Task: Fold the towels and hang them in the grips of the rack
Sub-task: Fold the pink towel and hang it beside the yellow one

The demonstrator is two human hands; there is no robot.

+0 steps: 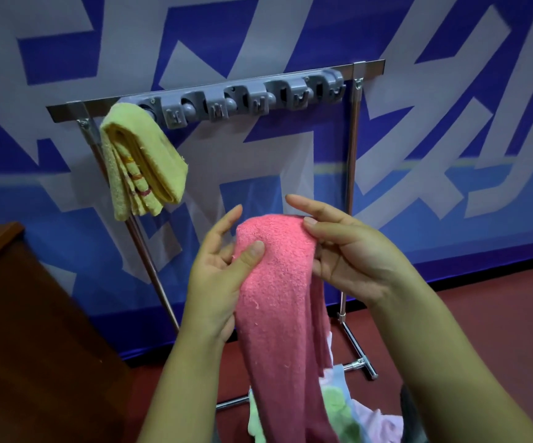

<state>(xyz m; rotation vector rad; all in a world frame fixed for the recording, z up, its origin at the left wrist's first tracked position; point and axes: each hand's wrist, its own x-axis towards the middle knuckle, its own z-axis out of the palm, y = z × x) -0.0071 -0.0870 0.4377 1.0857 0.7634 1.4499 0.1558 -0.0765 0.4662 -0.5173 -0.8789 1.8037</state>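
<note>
Both hands' fingers (248, 251) around pink towel (278, 282)

One camera gives the only view, worn on the person's head and looking forward and down, wide-angled so straight edges bow near the borders. It sits close above the left hand (217, 266) and right hand (348, 251), whose forearms enter from the bottom edge. The pink towel (278, 298) between the fingers (303, 203) fills the lower centre. Beyond the fingertips, farther off, stands the rack (246, 100), seen slightly tilted, with the yellow towel (143, 164) above and left of the fingers. Behind it the blue patterned wall (450, 155) closes the view.
</note>
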